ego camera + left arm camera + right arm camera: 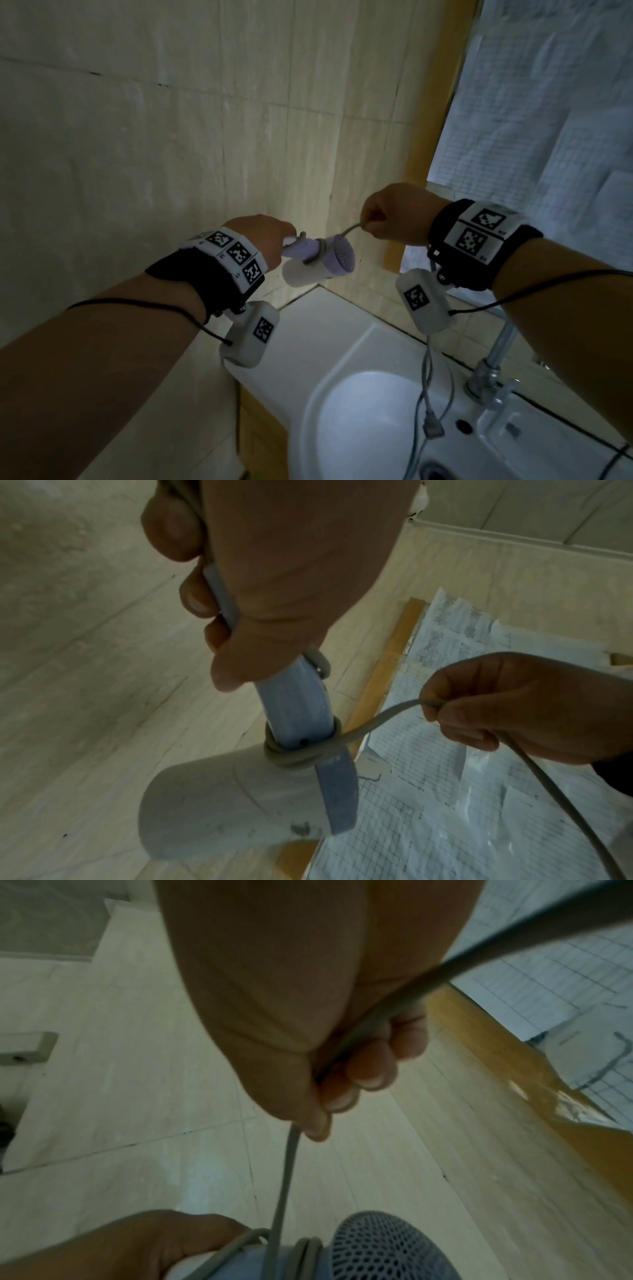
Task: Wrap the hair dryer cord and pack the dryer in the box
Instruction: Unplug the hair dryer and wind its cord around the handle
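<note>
Dryer (pixel 317 258) sits in the air above the sink (pixel 346 404), off the back left of the bowl, and takes my place-marks from there. My left hand (pixel 265 240) is curled round the lilac handle of the dryer, fingers and thumb closed on it, with a bit of cord (pixel 352 229) tucked under the palm at the handle's end. The pale barrel points down and away from me; the lilac grille faces my right. Grey cord lies in a couple of turns round the neck where handle meets barrel, and from those turns one strand runs up and to the right of the dryer into my right hand (pixel 397 214). That hand pinches the strand between thumb and curled fingers (pixel 371 1069), held clear of the dryer and a little higher than it. Past my fist the rest of the cord drops behind my right wrist and hangs over the sink, its plug (pixel 432 428) dangling above the bowl. A tap (pixel 493 370) stands at the right of the sink. Behind the dryer is the tiled wall (pixel 171 137); right of it a window (pixel 548 120) covered with squared paper sheets in a wooden frame. I see no box in any view.
</note>
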`<state>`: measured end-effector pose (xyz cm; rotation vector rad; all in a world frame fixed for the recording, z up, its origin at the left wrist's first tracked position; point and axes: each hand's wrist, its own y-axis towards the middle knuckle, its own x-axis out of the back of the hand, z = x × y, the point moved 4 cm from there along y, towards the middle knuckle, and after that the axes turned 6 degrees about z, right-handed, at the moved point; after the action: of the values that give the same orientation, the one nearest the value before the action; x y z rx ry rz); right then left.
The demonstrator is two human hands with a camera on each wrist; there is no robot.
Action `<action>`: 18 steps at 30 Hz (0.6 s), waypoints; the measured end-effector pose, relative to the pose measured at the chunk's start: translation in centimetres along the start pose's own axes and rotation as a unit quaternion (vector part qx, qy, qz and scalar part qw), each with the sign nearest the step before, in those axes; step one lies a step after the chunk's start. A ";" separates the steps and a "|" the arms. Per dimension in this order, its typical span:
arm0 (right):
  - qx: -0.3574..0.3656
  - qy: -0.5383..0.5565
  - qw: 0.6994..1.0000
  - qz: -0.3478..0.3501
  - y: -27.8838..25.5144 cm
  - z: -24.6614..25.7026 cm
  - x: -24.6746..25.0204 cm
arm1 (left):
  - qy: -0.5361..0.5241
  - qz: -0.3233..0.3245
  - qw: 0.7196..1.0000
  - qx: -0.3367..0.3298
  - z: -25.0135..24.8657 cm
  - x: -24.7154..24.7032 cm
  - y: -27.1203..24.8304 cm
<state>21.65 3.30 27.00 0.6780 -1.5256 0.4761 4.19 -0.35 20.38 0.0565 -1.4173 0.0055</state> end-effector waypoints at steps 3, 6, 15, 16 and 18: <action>0.030 0.011 0.997 -0.064 0.1 0.0 0.4 | -0.050 0.018 0.999 0.000 -0.2 0.1 0.2; 0.021 0.078 0.992 -0.096 0.3 -1.0 0.5 | -0.084 0.046 0.995 -0.013 -0.4 0.2 -0.4; -0.037 0.347 0.936 -0.051 0.1 -5.0 -2.9 | -0.230 0.031 0.967 -0.105 0.7 1.9 -2.2; -0.036 0.368 0.928 -0.045 -0.1 -5.1 -3.2 | -0.256 0.030 0.960 -0.112 0.8 2.0 -2.4; -0.046 0.388 0.920 -0.035 -0.4 -5.3 -3.9 | -0.324 0.021 0.938 -0.119 1.0 2.2 -2.6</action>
<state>25.77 6.99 23.51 0.3892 -0.7623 0.5321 3.60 -3.09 22.58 -0.1907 -2.0695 -0.1637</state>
